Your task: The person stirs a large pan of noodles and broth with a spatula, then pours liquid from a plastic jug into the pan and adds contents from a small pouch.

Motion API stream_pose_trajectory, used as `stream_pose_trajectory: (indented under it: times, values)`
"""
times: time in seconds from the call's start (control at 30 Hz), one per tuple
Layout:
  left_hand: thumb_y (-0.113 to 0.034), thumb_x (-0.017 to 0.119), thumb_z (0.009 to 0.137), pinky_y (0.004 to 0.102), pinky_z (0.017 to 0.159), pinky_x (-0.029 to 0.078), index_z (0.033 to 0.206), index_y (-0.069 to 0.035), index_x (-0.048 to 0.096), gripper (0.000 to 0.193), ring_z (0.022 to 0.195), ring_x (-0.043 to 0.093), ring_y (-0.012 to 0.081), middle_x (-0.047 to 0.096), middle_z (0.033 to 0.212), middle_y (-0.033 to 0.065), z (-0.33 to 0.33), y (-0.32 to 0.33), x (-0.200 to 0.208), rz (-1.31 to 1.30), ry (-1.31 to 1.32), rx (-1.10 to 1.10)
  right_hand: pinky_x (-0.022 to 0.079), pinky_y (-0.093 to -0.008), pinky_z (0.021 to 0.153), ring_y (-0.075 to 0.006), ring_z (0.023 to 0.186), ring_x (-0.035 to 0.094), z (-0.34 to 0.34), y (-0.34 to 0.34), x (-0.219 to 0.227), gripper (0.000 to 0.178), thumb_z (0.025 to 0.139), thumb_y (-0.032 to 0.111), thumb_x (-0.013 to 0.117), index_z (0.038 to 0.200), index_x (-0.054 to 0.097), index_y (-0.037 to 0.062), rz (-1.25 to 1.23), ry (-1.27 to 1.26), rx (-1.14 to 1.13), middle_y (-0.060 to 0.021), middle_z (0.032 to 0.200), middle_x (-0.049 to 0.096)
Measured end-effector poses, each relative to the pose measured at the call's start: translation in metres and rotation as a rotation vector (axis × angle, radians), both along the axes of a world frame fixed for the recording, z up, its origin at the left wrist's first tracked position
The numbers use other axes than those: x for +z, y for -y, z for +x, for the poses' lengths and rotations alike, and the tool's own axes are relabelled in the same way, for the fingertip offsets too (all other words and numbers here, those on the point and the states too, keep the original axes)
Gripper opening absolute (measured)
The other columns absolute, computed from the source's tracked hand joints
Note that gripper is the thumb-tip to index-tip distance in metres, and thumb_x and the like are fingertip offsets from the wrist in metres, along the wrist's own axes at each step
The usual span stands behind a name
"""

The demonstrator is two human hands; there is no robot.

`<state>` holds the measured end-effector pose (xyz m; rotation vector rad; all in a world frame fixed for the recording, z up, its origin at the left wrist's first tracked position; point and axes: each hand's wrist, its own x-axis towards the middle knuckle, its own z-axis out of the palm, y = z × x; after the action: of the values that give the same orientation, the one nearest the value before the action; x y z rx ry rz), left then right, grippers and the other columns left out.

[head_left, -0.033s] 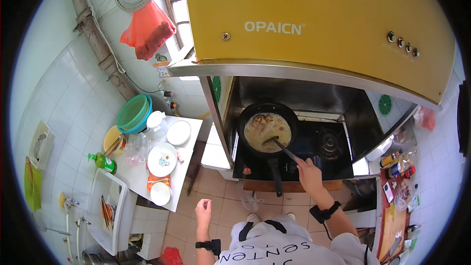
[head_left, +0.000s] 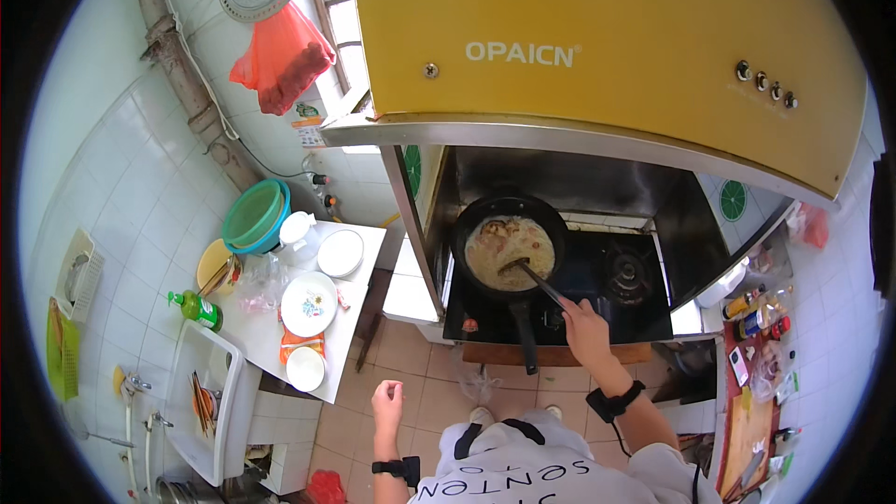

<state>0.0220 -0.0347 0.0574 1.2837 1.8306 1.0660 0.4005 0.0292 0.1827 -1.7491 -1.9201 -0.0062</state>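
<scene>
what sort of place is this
It looks like a small kitchen, probably a home one: a yellow range hood hangs over a black stove, where the right hand holds a utensil in a wok of food.

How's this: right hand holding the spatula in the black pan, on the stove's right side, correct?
Wrong side: the head view shows the black pan on the left of the stove. The right hand does hold the spatula in that pan.

Wok (head_left: 558, 233) on L half of stove (head_left: 583, 266), food (head_left: 499, 245) in it, spatula (head_left: 542, 284) tip in food; burner (head_left: 627, 275) to R of wok. Hood (head_left: 607, 19) above. Table (head_left: 338, 341) w/ plates (head_left: 309, 305) L of stove; cutting bd (head_left: 747, 437) far R.
</scene>
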Motion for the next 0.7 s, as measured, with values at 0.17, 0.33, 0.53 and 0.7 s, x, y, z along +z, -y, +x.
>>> stream_pose_trajectory:
  times: [0.17, 0.33, 0.53, 0.7]
  values:
    - [-0.011, 0.055, 0.084, 0.0271, 0.055, 0.047, 0.083, 0.0, 0.058, 0.012, 0.059, 0.06, 0.0157, 0.06, 0.075, 0.0085, -0.002, 0.006, 0.0, -0.006, -0.004, 0.012, 0.046, -0.0351, 0.048, -0.0292, 0.056, 0.055, -0.006, -0.032, -0.035, 0.032, 0.082, 0.009, 0.055, 0.115, 0.055, 0.0114, 0.066, -0.027, -0.076, -0.0124, 0.074, 0.046]
    - [-0.011, 0.056, 0.084, 0.0268, 0.055, 0.047, 0.082, 0.001, 0.058, 0.012, 0.059, 0.06, 0.0156, 0.06, 0.074, 0.0084, -0.011, 0.013, -0.005, 0.006, -0.005, 0.034, 0.046, -0.0353, 0.047, -0.0293, 0.055, 0.054, -0.013, -0.015, -0.016, 0.034, 0.083, 0.009, 0.054, 0.117, 0.052, 0.0123, 0.032, -0.004, -0.043, -0.0127, 0.075, 0.047]
    - [-0.009, 0.055, 0.084, 0.0244, 0.055, 0.047, 0.083, 0.001, 0.058, 0.011, 0.062, 0.061, 0.0128, 0.061, 0.073, 0.0061, -0.009, 0.011, -0.005, 0.006, -0.036, 0.011, 0.045, -0.0394, 0.053, -0.0328, 0.061, 0.054, -0.005, 0.015, -0.011, 0.031, 0.081, 0.009, 0.055, 0.112, 0.055, 0.0124, -0.06, -0.081, -0.083, -0.0123, 0.077, 0.049]
    - [-0.01, 0.055, 0.084, 0.0245, 0.055, 0.047, 0.083, 0.0, 0.058, 0.01, 0.059, 0.059, 0.0118, 0.061, 0.072, 0.0053, 0.003, 0.004, 0.0, -0.003, -0.049, 0.005, 0.046, -0.0386, 0.053, -0.0317, 0.061, 0.055, 0.005, 0.025, 0.006, 0.031, 0.082, 0.01, 0.054, 0.113, 0.054, 0.0123, -0.052, -0.084, -0.087, -0.0127, 0.077, 0.049]
